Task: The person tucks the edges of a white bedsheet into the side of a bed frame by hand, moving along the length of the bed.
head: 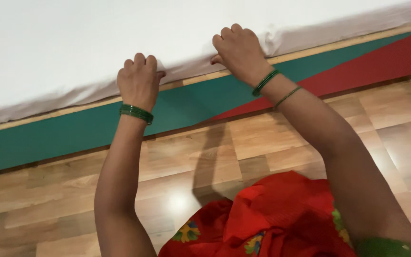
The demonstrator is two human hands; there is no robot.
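Sheet edge (white) gripped under left hand, right hand clenched on it too

Fingers curled under white sheet

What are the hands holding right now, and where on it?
Both the left hand and right hand grip the white bedsheet at its lower edge, along the mattress side.

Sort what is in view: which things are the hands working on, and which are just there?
In hand: left hand and right hand, both gripping the lower edge of the white sheet.

Just there: green and red bed base, wooden floor, green bangles, red garment.
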